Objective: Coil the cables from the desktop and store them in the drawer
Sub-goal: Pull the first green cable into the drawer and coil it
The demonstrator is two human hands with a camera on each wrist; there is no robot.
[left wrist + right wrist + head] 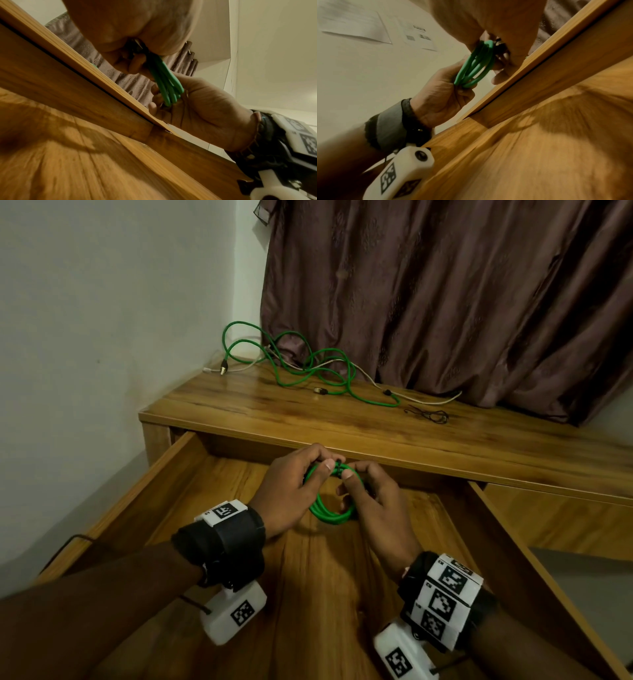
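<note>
Over the open drawer [144,484] I hold a green cable wound into a small coil [331,517]. My left hand [329,464] pinches the top of the coil on its left side. Just to the right, my right hand [351,473] pinches the same spot, where a thin black tie [337,468] wraps the loops. In the left wrist view the coil [167,82] hangs from my left hand [135,59] towards the right palm. The right wrist view has the coil [475,65] between both hands. A loose green cable [310,364] lies tangled on the desktop [260,409].
A white cable [416,397] and a thin black cord [430,416] also lie on the desktop near the brown curtain [445,296]. The drawer floor [308,583] below my hands is bare wood. A white wall stands on the left.
</note>
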